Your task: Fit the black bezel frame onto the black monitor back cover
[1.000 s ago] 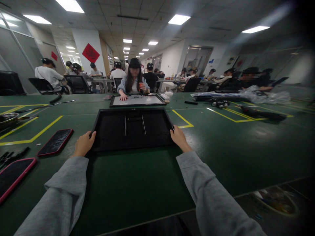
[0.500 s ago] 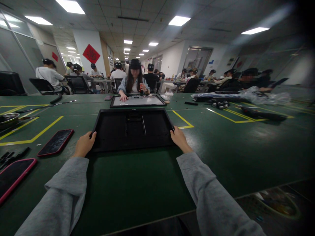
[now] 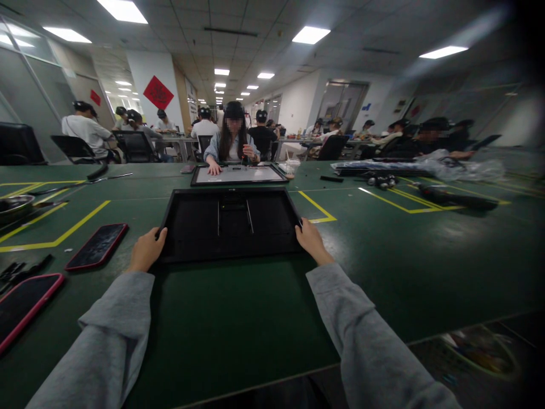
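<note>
A black rectangular monitor housing (image 3: 196, 218) lies in front of me on the green table (image 3: 238, 318), its hollow inner side facing up. Two thin metal strips run across its middle section. My left hand (image 3: 147, 249) grips its left edge, the thumb over the rim and the other fingers mostly hidden beneath. At the opposite edge, my right hand (image 3: 314, 241) holds the housing in the same manner. Both hands are closed on the frame.
Across the table a co-worker (image 3: 232, 142) has one hand flat on a grey panel (image 3: 255, 173). Two red-cased phones (image 3: 97, 246) lie at left. A metal bowl (image 3: 16, 204) stands farther left. Clear plastic wrap (image 3: 451, 166) and a black power tool (image 3: 457, 197) are at right.
</note>
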A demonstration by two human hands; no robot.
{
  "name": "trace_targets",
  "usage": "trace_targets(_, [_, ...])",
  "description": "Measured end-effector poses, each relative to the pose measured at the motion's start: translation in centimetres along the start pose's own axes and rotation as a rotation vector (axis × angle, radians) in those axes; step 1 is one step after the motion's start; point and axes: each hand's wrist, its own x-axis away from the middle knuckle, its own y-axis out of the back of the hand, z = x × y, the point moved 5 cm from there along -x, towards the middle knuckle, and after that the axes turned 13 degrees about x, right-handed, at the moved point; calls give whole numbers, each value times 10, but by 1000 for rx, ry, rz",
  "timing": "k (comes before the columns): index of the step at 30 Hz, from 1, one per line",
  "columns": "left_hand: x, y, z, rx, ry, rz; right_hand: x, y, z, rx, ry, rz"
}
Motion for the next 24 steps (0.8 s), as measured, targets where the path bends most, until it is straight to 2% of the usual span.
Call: trace_targets(24, [2,2,-4,2,0,3,1,0,1,10,6,-2])
